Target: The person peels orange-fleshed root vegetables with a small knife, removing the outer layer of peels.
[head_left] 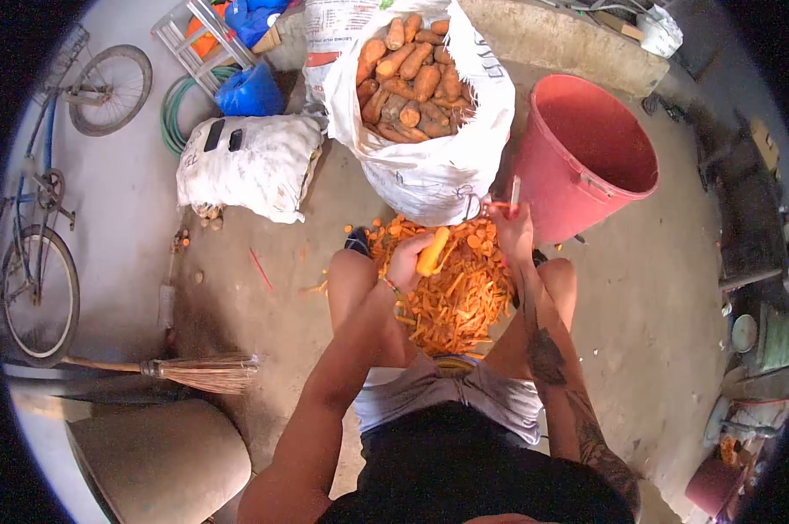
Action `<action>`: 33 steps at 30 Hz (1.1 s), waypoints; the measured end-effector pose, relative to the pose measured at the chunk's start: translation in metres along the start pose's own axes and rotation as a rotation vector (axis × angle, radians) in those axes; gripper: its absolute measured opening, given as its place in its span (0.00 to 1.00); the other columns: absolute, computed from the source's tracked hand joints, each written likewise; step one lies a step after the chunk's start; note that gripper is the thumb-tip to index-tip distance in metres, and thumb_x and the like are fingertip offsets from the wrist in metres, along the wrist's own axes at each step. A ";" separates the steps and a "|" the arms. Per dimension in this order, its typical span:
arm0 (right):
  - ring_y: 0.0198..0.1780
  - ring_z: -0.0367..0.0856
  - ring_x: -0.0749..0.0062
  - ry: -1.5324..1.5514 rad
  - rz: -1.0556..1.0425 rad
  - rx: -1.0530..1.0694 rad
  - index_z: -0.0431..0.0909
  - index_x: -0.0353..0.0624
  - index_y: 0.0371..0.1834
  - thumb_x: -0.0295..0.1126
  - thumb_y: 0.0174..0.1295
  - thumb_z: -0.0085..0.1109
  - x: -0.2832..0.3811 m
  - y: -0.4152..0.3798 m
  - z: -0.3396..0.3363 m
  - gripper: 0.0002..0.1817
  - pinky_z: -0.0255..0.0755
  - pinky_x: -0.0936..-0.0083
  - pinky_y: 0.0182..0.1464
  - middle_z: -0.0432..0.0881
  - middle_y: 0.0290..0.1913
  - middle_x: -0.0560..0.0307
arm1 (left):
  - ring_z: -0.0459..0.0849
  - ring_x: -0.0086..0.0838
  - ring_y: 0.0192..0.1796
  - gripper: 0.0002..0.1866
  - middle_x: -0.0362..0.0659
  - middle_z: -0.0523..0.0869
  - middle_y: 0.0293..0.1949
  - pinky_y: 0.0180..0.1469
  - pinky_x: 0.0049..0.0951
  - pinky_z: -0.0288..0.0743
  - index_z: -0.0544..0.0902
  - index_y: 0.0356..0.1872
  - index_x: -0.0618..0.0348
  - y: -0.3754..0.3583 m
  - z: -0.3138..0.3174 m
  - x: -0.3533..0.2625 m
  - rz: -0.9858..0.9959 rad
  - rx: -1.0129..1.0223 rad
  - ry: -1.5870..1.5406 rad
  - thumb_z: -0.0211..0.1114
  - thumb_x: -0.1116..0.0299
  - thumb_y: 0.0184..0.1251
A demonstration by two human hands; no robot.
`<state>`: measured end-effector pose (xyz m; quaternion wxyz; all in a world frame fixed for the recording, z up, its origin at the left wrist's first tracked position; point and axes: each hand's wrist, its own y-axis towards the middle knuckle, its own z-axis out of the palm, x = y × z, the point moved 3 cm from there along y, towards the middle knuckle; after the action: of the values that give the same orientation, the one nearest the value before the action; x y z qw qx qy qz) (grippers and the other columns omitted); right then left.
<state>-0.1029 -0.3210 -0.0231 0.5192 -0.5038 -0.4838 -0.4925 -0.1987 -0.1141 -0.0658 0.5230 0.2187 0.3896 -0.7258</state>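
Clenched around a peeled carrot (433,251), the left hand (407,260) holds it slanted over the space between the person's knees, one end poking up past the fingers. Just to the right, the right hand (515,229) is closed on a peeler (514,192) whose pale handle sticks up above the knuckles, near the carrot's upper end but not clearly touching it. Below both hands lies a thick heap of orange peelings (451,297) on the concrete floor (656,297), spread between the bare legs. Directly ahead stands an open white sack (429,175) filled to the top with unpeeled carrots (412,79), its lower edge meeting the far side of the peelings. A red bucket (586,157) sits tilted just right of the sack, close beside the right hand. A second, closed white sack (250,166) lies on its side to the left, with a blue container (250,92) and a coiled green hose (178,109) behind it. Farther left a bicycle (41,218) leans at the edge of the view, and a straw broom (198,372) lies flat on the floor near the lower left.
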 end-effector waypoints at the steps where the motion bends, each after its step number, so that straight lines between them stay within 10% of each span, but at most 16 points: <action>1: 0.40 0.79 0.71 0.113 -0.099 0.222 0.76 0.39 0.45 0.38 0.57 0.77 -0.002 0.000 0.010 0.22 0.74 0.68 0.46 0.80 0.35 0.56 | 0.84 0.23 0.33 0.21 0.41 0.85 0.38 0.31 0.26 0.79 0.81 0.56 0.63 -0.006 0.003 0.002 -0.015 -0.038 -0.021 0.57 0.57 0.75; 2: 0.40 0.79 0.72 0.241 -0.168 0.457 0.76 0.39 0.46 0.36 0.58 0.76 -0.004 -0.003 0.020 0.20 0.75 0.68 0.45 0.81 0.35 0.57 | 0.84 0.24 0.33 0.21 0.41 0.85 0.38 0.30 0.27 0.79 0.81 0.57 0.64 -0.005 0.006 -0.003 -0.022 -0.066 -0.033 0.58 0.57 0.74; 5: 0.45 0.83 0.71 -0.706 -0.215 0.534 0.76 0.37 0.46 0.31 0.63 0.71 0.014 -0.030 0.021 0.15 0.78 0.66 0.50 0.85 0.40 0.51 | 0.84 0.25 0.34 0.22 0.42 0.86 0.41 0.26 0.28 0.79 0.79 0.60 0.64 0.011 -0.010 0.009 0.049 0.040 0.051 0.56 0.58 0.76; 8: 0.40 0.82 0.67 -0.005 -0.151 0.075 0.74 0.40 0.46 0.32 0.60 0.73 -0.039 0.016 -0.002 0.18 0.77 0.64 0.46 0.83 0.34 0.57 | 0.84 0.24 0.39 0.21 0.42 0.86 0.44 0.37 0.26 0.79 0.79 0.60 0.63 0.011 -0.013 0.013 0.029 0.106 0.003 0.55 0.58 0.77; 10: 0.41 0.83 0.71 -0.027 -0.303 0.438 0.73 0.39 0.48 0.29 0.62 0.70 -0.026 -0.003 0.018 0.17 0.78 0.68 0.43 0.83 0.35 0.57 | 0.84 0.24 0.37 0.21 0.40 0.85 0.40 0.38 0.26 0.78 0.80 0.59 0.61 0.011 -0.008 0.017 0.082 0.050 0.029 0.55 0.56 0.78; 12: 0.42 0.84 0.71 -0.752 -0.358 0.543 0.73 0.37 0.48 0.25 0.65 0.66 0.032 -0.044 0.028 0.13 0.79 0.70 0.44 0.83 0.35 0.56 | 0.84 0.24 0.37 0.20 0.40 0.85 0.40 0.38 0.26 0.78 0.80 0.58 0.61 0.019 -0.005 0.012 0.131 -0.005 0.104 0.54 0.56 0.78; 16: 0.43 0.82 0.61 0.172 -0.064 0.038 0.75 0.38 0.45 0.30 0.61 0.71 -0.012 0.010 -0.003 0.16 0.75 0.62 0.47 0.81 0.35 0.50 | 0.85 0.25 0.36 0.20 0.41 0.87 0.42 0.33 0.27 0.78 0.80 0.57 0.62 0.004 -0.004 0.007 0.012 0.001 0.094 0.55 0.56 0.78; 18: 0.38 0.81 0.66 0.287 -0.018 0.507 0.72 0.37 0.42 0.34 0.62 0.72 0.024 -0.011 0.016 0.17 0.75 0.66 0.44 0.81 0.33 0.51 | 0.84 0.23 0.34 0.21 0.42 0.87 0.41 0.31 0.25 0.77 0.81 0.58 0.63 -0.003 0.004 0.000 -0.035 0.038 -0.041 0.54 0.57 0.78; 20: 0.37 0.80 0.67 -0.662 -0.334 0.563 0.70 0.35 0.38 0.31 0.65 0.68 0.034 -0.044 0.024 0.14 0.76 0.67 0.43 0.82 0.34 0.50 | 0.82 0.23 0.29 0.20 0.40 0.85 0.35 0.26 0.26 0.74 0.80 0.57 0.61 0.010 0.001 0.007 0.018 0.065 0.005 0.54 0.56 0.78; 24: 0.40 0.83 0.72 0.005 -0.165 0.025 0.76 0.37 0.43 0.30 0.59 0.73 -0.009 -0.004 0.002 0.15 0.77 0.71 0.43 0.83 0.33 0.55 | 0.82 0.22 0.30 0.20 0.39 0.85 0.38 0.27 0.25 0.75 0.80 0.58 0.61 0.002 -0.003 0.006 -0.023 0.142 -0.064 0.54 0.58 0.78; 29: 0.39 0.85 0.71 -0.661 -0.141 0.483 0.76 0.35 0.44 0.33 0.59 0.75 0.035 -0.041 0.026 0.18 0.79 0.68 0.46 0.85 0.37 0.56 | 0.81 0.23 0.27 0.20 0.37 0.83 0.34 0.27 0.27 0.74 0.79 0.57 0.60 0.005 0.005 0.001 0.017 -0.040 0.047 0.55 0.55 0.77; 32: 0.41 0.85 0.70 -0.017 -0.008 0.042 0.76 0.37 0.45 0.37 0.52 0.80 0.004 -0.011 0.005 0.25 0.77 0.67 0.46 0.85 0.36 0.54 | 0.81 0.23 0.26 0.21 0.37 0.83 0.32 0.25 0.26 0.73 0.79 0.57 0.59 0.001 -0.001 0.008 -0.019 0.012 0.007 0.55 0.53 0.77; 33: 0.40 0.85 0.70 0.091 -0.074 0.304 0.76 0.36 0.48 0.37 0.53 0.80 0.003 -0.010 0.018 0.26 0.78 0.68 0.44 0.84 0.36 0.55 | 0.81 0.23 0.25 0.21 0.36 0.83 0.32 0.25 0.25 0.73 0.79 0.57 0.59 -0.001 0.001 0.009 -0.023 0.035 -0.039 0.55 0.53 0.77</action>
<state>-0.1124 -0.3030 -0.0196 0.5922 -0.3784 -0.5470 -0.4548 -0.2024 -0.1196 -0.0715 0.5183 0.2091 0.3691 -0.7426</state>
